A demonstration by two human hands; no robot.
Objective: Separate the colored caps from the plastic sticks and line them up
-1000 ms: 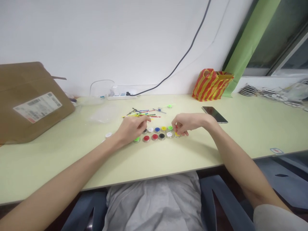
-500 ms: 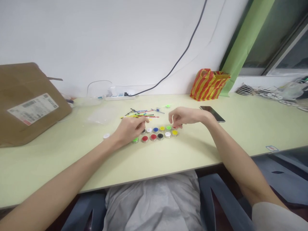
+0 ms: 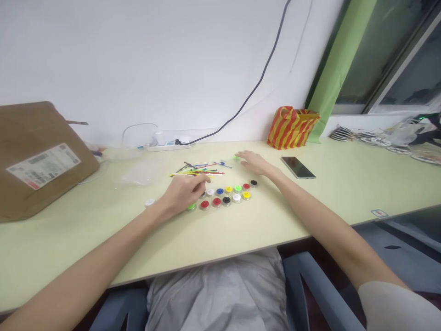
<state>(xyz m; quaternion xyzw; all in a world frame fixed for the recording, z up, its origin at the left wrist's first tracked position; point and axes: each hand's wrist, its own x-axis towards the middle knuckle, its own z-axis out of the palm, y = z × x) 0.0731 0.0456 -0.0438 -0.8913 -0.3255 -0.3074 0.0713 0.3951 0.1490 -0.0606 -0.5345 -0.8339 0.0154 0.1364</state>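
Two rows of small round clear-based pieces with coloured tops lie in front of me, among them a red one (image 3: 217,202), a blue one (image 3: 219,191) and a black one (image 3: 254,183). My left hand (image 3: 184,191) rests at the left end of these rows with its fingers curled together, covering part of them; whatever it may hold is hidden. Just beyond it is a pile of thin coloured plastic sticks (image 3: 198,169). My right hand (image 3: 254,162) reaches out flat behind the rows, fingers extended, its tips at a bright green piece (image 3: 236,158).
A cardboard box (image 3: 44,156) stands at the left, with clear plastic bags (image 3: 138,171) beside it. Against the wall is a power strip (image 3: 168,145). On the right are a phone (image 3: 298,167) and a striped bag (image 3: 292,128). A white round piece (image 3: 149,202) lies near my left wrist.
My right hand has moved from the right end of the rows back toward the green piece, and its fingers have straightened. The red and black pieces there are now uncovered. My left hand stays almost still.
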